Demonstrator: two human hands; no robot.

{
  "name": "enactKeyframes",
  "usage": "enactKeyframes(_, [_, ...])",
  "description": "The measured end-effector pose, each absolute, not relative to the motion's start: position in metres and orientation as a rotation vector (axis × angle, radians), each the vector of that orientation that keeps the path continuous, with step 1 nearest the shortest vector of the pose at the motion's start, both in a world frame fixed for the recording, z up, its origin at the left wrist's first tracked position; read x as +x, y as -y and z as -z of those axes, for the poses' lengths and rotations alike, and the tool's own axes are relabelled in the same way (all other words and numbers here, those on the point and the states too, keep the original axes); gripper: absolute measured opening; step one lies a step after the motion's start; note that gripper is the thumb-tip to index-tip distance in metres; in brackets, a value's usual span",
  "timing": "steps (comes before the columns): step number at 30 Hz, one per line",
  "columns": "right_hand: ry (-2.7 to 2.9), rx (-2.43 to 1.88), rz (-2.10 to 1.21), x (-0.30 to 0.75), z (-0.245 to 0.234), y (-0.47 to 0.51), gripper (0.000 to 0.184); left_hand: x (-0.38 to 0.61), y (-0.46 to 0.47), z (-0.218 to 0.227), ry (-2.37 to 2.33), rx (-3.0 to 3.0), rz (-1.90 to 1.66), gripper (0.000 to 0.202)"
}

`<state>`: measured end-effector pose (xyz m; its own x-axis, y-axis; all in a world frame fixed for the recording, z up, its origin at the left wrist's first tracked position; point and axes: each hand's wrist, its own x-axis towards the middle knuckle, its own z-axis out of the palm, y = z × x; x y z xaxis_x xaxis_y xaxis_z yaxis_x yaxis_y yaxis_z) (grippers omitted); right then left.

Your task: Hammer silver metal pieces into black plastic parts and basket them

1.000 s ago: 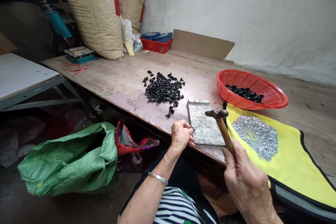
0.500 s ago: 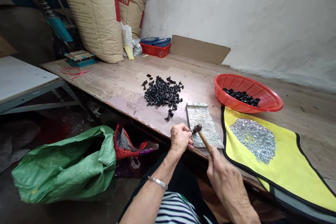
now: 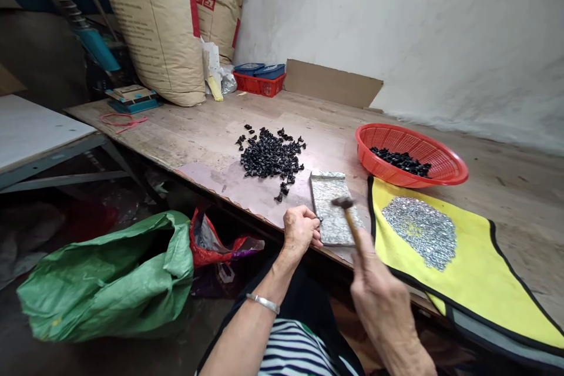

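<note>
My left hand (image 3: 301, 227) is pinched closed on a small black part (image 3: 320, 220), mostly hidden by the fingers, at the left edge of a grey metal plate (image 3: 332, 205). In my right hand (image 3: 379, 291) is a small hammer (image 3: 351, 220) with a wooden handle, its head raised over the plate and slightly blurred. A heap of small black parts (image 3: 269, 154) lies on the table beyond my left hand. To the right, many small shiny metal pieces (image 3: 420, 229) are spread on a yellow cloth (image 3: 476, 282) with black edging.
A red plastic basket (image 3: 449, 158) holding more black parts stands behind the cloth. Large paper sacks (image 3: 152, 29), a red crate (image 3: 264, 85) and a teal-based device (image 3: 132, 100) are at the back left. Below the table edge, a green sack (image 3: 110, 282) gapes beside a red bag (image 3: 211, 247).
The hammer head has lifted off the small part and shifted right, away from my left hand. My left hand keeps its pinch at the plate's edge. The view has shifted slightly.
</note>
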<state>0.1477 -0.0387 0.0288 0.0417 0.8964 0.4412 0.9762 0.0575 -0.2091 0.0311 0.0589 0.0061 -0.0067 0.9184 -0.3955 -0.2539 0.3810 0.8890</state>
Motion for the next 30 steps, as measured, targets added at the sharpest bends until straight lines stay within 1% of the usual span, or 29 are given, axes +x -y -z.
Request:
enactKeyframes(3, [2.059,-2.027,0.264,0.148,-0.023,0.039,0.047,0.031,-0.059,-0.006,-1.232,0.700,-1.059,0.017])
enactKeyframes(7, [1.861,-1.854,0.453,0.151,-0.028,0.042,0.046,0.031,-0.058,-0.006,-1.227,0.708,-1.043,0.017])
enactKeyframes(9, [1.831,-1.823,0.463,0.146,-0.026,0.044,0.047,0.031,-0.058,-0.006,-1.227,0.703,-1.043,0.017])
enactKeyframes(10, [1.858,-1.864,0.412,0.143,-0.024,0.043,0.047,0.031,-0.058,-0.005,-1.230,0.697,-1.047,0.017])
enactKeyframes(14, [1.893,-2.091,-0.012,0.140,-0.015,0.034,0.049,0.032,-0.059,-0.006,-1.234,0.695,-1.045,0.017])
enactKeyframes(17, [1.640,-1.991,-0.523,0.150,-0.019,0.022,0.048,0.031,-0.057,-0.006,-1.225,0.702,-1.065,0.015])
enactKeyframes(19, [1.427,-1.860,-0.859,0.156,-0.022,0.014,0.054,0.027,-0.054,-0.007,-1.185,0.697,-1.094,0.013])
enactKeyframes(21, [1.361,-1.849,-0.955,0.159,-0.024,0.008,0.057,0.021,-0.048,-0.008,-1.107,0.696,-1.124,0.011])
enactKeyframes(23, [1.439,-1.923,-0.848,0.159,-0.026,0.003,0.050,0.013,-0.039,-0.011,-1.019,0.705,-1.155,0.010])
enactKeyframes(27, [1.755,-2.243,-0.254,0.159,-0.034,0.002,0.028,-0.006,-0.017,-0.023,-0.864,0.742,-1.165,0.012])
enactKeyframes(29, [1.852,-2.219,0.012,0.159,-0.040,0.006,0.024,-0.011,-0.009,-0.032,-0.808,0.753,-1.161,0.013])
enactKeyframes(30, [1.837,-2.112,0.005,0.158,-0.044,0.009,0.024,-0.013,-0.006,-0.035,-0.784,0.761,-1.160,0.013])
